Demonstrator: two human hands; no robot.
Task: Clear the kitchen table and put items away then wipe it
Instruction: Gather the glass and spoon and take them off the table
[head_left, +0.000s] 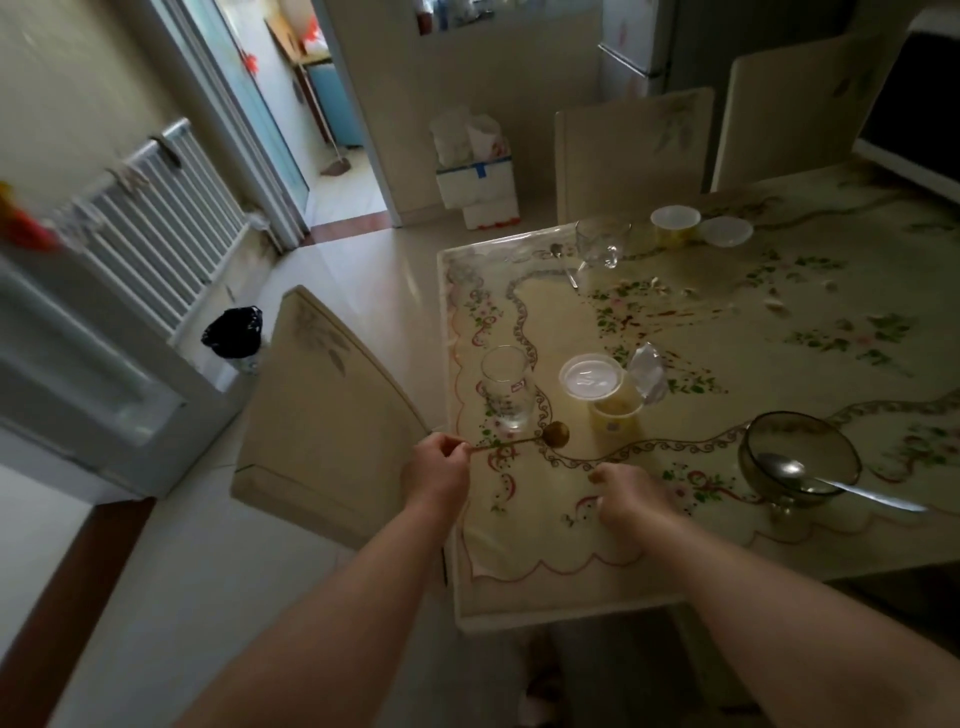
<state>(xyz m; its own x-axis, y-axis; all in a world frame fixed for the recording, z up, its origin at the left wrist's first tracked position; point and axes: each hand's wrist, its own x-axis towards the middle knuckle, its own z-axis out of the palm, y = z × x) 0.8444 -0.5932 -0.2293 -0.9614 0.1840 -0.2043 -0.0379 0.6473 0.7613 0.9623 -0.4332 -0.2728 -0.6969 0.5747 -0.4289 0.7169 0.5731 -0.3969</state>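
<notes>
Left hand (436, 467) pinching gold spoon (555, 434), right hand (626, 493) curled over table (675, 306)

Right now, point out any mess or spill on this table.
Reddish-brown streaks smear the middle of the table, and pale scraps lie scattered to their right. Both look like leftover meal mess.

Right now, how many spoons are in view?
3: gold spoon pinched by the left hand, steel spoon in the glass bowl, small spoon beside the far mug.
</notes>
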